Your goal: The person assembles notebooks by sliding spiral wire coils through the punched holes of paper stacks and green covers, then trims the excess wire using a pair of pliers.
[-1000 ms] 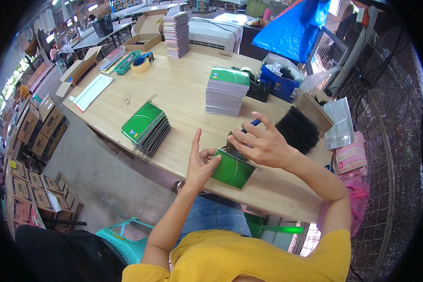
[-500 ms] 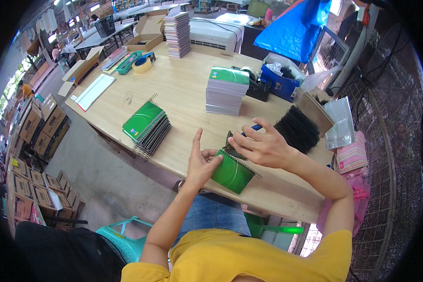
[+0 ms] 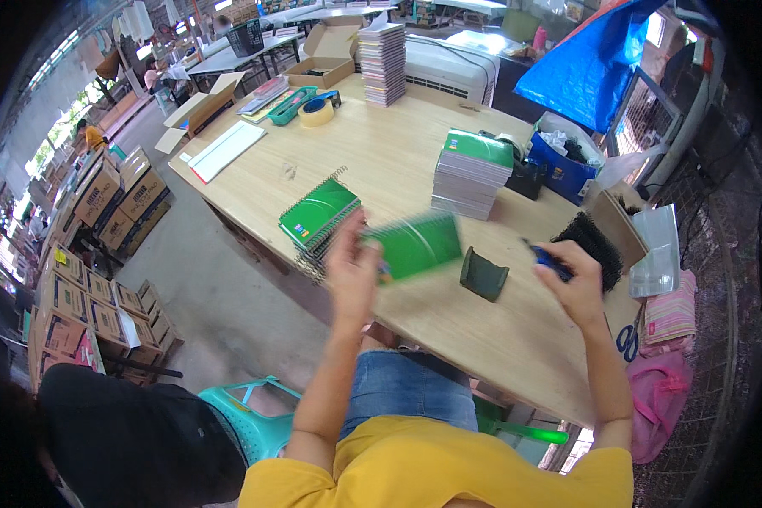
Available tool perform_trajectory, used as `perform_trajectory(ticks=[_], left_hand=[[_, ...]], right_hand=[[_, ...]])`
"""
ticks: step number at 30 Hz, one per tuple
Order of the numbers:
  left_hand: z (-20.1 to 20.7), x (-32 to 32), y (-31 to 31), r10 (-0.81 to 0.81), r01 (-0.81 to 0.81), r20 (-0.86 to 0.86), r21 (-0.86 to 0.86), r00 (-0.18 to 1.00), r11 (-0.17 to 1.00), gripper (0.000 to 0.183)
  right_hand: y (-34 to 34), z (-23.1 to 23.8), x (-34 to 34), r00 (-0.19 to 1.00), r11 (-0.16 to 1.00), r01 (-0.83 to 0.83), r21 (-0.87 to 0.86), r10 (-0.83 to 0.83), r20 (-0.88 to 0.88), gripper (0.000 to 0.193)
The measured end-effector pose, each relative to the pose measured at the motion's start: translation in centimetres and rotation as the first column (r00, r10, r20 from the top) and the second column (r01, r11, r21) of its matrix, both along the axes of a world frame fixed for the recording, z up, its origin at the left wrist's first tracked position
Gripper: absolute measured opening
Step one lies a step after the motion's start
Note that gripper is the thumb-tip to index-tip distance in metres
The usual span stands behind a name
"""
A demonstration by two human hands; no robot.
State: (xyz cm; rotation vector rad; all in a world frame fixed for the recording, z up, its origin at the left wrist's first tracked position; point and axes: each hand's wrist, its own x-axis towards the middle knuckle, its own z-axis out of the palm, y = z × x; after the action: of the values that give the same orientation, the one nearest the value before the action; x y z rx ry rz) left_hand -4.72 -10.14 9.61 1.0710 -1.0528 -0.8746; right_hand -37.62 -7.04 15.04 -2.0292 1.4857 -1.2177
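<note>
Green spiral-bound notebook (image 3: 416,245), blurred, pinched in the left hand (image 3: 353,273), could slip onto the stacked green notebooks (image 3: 320,217); right hand (image 3: 577,284) clasps a blue tool (image 3: 547,261).

A tape roll (image 3: 317,112), open cardboard box (image 3: 330,52) and blue bin (image 3: 561,169) on a wooden counter (image 3: 381,152), turquoise stool (image 3: 254,415) below.

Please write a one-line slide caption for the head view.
Left hand lifts a green notebook over the wooden table; right hand holds a blue tool.
</note>
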Motion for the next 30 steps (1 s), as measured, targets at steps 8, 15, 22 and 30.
perform_trajectory(ticks=[8,15,22,30], left_hand=[[10.9,11.1,-10.3,0.349,-0.022,0.803,-0.388,0.483,0.921,0.017],[4.0,9.5,-19.2,-0.171,0.587,0.985,0.138,-0.001,0.797,0.009],[0.7,10.3,-19.8,-0.156,0.727,0.978,0.008,0.137,0.687,0.010],[0.9,8.6,-19.0,0.171,0.567,0.967,-0.251,0.191,0.785,0.025]], right_hand=[[3.5,-6.1,-4.1,0.977,0.971,0.192,0.144,-0.176,-0.121,0.034],[3.9,-13.0,-3.6,0.867,0.980,0.186,-0.069,-0.197,-0.458,0.040],[4.3,-14.7,-4.8,0.895,0.979,0.195,-0.064,-0.204,-0.395,0.043],[3.6,-13.3,-4.2,0.722,0.950,0.243,-0.195,-0.312,-0.617,0.060]])
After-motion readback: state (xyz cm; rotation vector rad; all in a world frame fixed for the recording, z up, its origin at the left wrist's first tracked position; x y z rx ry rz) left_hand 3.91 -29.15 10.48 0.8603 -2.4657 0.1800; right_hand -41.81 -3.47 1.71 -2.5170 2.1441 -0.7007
